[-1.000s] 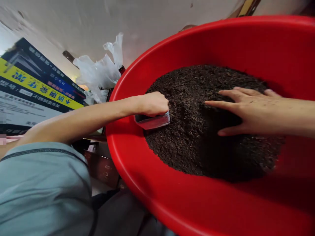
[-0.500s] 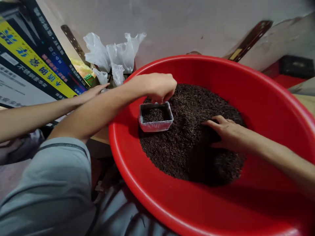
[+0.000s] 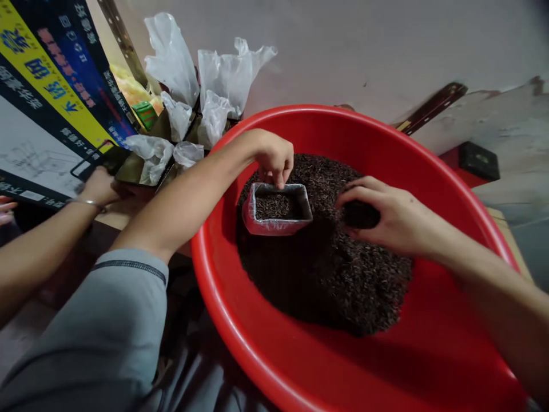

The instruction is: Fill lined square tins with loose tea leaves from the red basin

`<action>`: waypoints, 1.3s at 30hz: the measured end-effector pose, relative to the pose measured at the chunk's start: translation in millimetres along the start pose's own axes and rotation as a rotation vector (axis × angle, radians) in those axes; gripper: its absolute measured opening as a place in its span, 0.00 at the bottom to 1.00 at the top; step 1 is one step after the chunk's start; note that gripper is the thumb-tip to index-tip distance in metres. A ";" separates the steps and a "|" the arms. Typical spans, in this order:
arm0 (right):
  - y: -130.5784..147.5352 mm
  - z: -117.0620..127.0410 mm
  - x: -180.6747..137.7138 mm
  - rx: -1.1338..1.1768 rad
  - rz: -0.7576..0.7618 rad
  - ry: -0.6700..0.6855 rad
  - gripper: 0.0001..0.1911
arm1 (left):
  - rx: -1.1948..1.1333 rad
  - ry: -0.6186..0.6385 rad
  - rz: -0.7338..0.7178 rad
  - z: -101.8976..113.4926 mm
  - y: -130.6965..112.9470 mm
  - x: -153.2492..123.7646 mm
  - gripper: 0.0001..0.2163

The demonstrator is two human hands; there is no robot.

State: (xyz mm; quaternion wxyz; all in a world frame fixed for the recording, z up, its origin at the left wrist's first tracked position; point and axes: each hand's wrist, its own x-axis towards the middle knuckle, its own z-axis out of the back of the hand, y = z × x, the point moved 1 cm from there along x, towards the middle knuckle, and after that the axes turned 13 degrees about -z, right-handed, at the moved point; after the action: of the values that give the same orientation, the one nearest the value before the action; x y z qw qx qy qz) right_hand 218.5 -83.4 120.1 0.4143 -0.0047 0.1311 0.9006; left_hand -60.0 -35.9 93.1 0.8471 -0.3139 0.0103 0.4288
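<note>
A wide red tub [image 3: 433,189] holds a heap of dark, thin, dry bits that look like loose tea leaves [image 3: 369,292]. On the heap's left side stands a small rectangular box [image 3: 278,228], lined with clear plastic and partly filled with the same leaves. My left hand [image 3: 277,157] reaches over the tub's rim and pinches the far edge of this box. To its right, my right hand [image 3: 386,214] is curled just above the heap, palm toward the box, with a dark handful of leaves inside the fingers.
Several dark boxes with clear plastic bags [image 3: 171,63] sticking out stand left of the tub. Another person's hand [image 3: 100,186], with a bracelet, touches one. A large printed carton [image 3: 47,86] leans behind. A small black box [image 3: 478,160] lies beyond the tub's right rim.
My right hand has moved left and up toward the small box and curled around leaves. My left hand stays at the box's edge. The other person's hand now touches a bag-lined box.
</note>
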 end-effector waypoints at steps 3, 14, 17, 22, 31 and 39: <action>34.0 12.8 24.4 -0.010 0.084 -0.012 0.17 | 0.016 -0.041 -0.062 -2.2 8.5 -2.1 0.04; 47.9 -4.1 72.3 0.013 0.343 0.003 0.23 | -0.274 0.077 0.001 -2.6 25.1 5.1 0.12; 42.8 -8.6 74.7 0.043 0.405 -0.006 0.21 | -0.341 0.115 0.029 -0.6 27.1 4.2 0.13; 48.9 -21.0 77.5 0.089 0.459 -0.030 0.17 | -0.364 0.136 0.035 -0.4 28.0 4.1 0.15; -7.7 0.9 35.7 0.029 0.254 -0.044 0.32 | -0.334 0.146 0.071 0.8 29.4 3.5 0.16; -32.3 -89.6 -17.1 -0.365 0.009 0.051 0.52 | -0.299 0.177 0.089 4.5 25.3 2.8 0.15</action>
State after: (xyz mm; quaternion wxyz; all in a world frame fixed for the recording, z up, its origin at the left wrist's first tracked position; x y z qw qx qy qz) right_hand 244.9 -97.6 28.1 0.3992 -0.1022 -0.0242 0.9108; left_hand -77.9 -20.4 82.6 0.7669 -0.4720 0.0350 0.4333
